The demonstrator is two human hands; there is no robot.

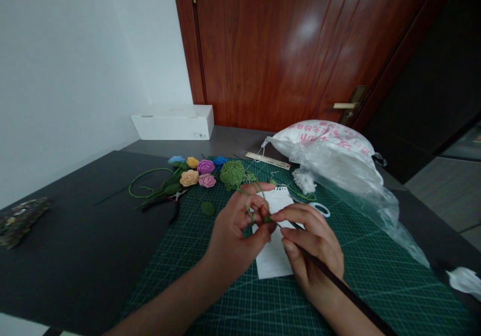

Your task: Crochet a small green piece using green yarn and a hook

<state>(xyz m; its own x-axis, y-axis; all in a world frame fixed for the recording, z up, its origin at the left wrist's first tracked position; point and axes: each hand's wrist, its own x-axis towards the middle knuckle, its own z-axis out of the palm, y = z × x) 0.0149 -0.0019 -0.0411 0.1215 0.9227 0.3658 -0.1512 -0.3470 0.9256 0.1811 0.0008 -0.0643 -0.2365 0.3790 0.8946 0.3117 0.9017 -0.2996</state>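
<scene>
my left hand (pixel 233 238) and my right hand (pixel 313 256) meet low in the middle of the frame, above a green cutting mat (pixel 376 281) on the dark bench (pixel 75 261). my left fingers (pixel 259 203) are curled in narrow, with green yarn (pixel 255 189) looped around them, and they hold a small green knot (pixel 267 219) at their tips. my right fingers (pixel 296 220) are closed narrow on a long dark crochet hook (pixel 343 288).

the hook's long axis runs from the lower right of the frame up toward the centre, its far end meeting the knot from the right. the tip is lost in the yarn, so i cannot tell whether it has gone through a loop. the knot touches my left fingertips and lies just beyond my right fingertips, to their left, so my left hand is the nearer. a strand seems to rise from my left fingers toward the green yarn ball (pixel 232 174) at upper centre.

a white sheet of paper (pixel 272 258) lies under both hands. to the upper left sit crocheted roses (pixel 189 178), with wire stems (pixel 148 178) and black-handled pliers (pixel 169 204) beside them, and a crocheted leaf (pixel 208 208) lies nearer my left hand.
</scene>
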